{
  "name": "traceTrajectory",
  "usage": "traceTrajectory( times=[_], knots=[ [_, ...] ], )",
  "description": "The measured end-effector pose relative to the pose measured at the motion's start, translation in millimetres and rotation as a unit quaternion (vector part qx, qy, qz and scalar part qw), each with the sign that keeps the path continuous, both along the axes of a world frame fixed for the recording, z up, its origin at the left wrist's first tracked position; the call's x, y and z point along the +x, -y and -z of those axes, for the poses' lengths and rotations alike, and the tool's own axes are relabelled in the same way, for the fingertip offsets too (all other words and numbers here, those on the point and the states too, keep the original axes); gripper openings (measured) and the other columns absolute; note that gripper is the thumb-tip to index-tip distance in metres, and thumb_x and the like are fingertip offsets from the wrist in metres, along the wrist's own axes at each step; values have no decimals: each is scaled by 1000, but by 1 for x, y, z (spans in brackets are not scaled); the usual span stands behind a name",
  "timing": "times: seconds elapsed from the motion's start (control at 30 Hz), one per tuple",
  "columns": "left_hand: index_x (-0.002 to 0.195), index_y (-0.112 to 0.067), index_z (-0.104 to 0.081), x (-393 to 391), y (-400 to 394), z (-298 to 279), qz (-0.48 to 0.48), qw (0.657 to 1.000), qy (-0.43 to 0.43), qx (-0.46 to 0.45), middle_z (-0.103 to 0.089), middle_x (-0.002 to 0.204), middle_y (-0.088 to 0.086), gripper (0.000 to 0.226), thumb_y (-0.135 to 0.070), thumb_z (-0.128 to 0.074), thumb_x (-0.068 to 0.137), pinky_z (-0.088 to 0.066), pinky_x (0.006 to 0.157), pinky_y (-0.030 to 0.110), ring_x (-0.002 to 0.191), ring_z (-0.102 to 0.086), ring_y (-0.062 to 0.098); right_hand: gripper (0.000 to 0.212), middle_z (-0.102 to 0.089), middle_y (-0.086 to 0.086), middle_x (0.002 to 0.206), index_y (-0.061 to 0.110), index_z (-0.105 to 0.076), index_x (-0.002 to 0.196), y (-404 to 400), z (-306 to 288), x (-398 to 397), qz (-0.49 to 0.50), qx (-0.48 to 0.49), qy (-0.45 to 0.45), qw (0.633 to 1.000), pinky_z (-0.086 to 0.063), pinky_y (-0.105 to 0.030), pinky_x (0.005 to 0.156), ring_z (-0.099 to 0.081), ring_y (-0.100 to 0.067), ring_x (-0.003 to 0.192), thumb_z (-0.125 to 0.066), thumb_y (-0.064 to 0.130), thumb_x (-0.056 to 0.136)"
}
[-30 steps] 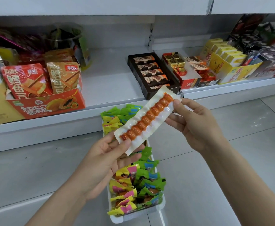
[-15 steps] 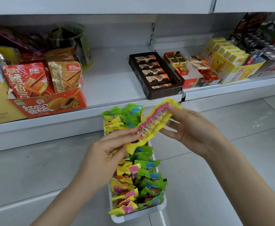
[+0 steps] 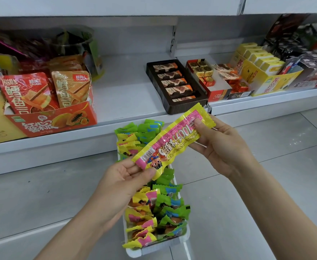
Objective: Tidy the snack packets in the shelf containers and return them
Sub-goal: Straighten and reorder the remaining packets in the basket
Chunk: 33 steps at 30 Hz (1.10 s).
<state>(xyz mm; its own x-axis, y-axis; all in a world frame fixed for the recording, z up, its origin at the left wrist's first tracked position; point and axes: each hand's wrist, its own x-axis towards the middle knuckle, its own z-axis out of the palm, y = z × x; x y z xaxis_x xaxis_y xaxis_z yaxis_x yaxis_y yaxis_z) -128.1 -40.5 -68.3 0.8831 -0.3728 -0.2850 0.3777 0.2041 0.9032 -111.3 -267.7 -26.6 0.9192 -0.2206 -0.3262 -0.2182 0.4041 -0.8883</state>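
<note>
Between two hands (image 3: pixel 124 177), one packet (image 3: pixel 172 141)

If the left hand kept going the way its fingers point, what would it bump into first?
The left hand points up and right, along the yellow-pink snack packet it pinches. Going straight on, it would probably meet the right hand holding the packet's other end. Depth is hard to judge from one view.

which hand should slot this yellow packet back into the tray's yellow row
Left, probably. The left hand pinches the yellow packet's lower end right above the white tray's yellow row, which runs down the tray's left side. The right hand holds the far end, up nearer the shelf.
</note>
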Motion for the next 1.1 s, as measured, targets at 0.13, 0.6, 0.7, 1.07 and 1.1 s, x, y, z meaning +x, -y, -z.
traceTrajectory(
  times=[0.13,0.6,0.7,1.07,1.1],
  knots=[
    [100,-22,-78,-1,0,0,-11,1000,5,-2,-76,105,4,33,-29,-77,68,-56,80,20,95,-72,14,21,-76,-11,96,9,-69,113,-1,1,1,5,18,0,1000,-62,-37,74,-74,-22,84,-61,9,94],
    [118,-20,-71,36,5,-17,-26,847,471,243,-72,114,-11,36,1,-65,89,-53,89,26,108,-66,11,66,-70,-26,111,-1,-53,127,25,-19,-1,-29,121,-58,991,-61,-32,73,-72,-38,101,-70,47,85],
    [118,-21,-71,31,12,-10,7,802,525,286,-70,115,-10,45,7,-64,84,-48,92,18,107,-64,8,37,-75,-22,98,-11,-62,107,30,-16,-6,-27,-51,-94,994,-62,-29,69,-76,-28,87,-66,23,93],
    [145,-35,-45,34,24,6,268,637,478,542,-39,152,-20,75,-71,-13,88,-19,115,33,143,-25,10,28,-73,-6,70,10,-68,79,29,-30,-9,70,-595,16,800,-58,-46,70,-72,-28,73,-59,32,93],
    [142,-34,-49,34,23,7,265,636,481,542,-43,150,-19,71,-70,-16,91,-20,115,35,143,-27,12,27,-73,-5,70,10,-68,80,23,-26,-8,61,-599,26,798,-57,-45,69,-71,-27,72,-58,31,94]
  ],
)
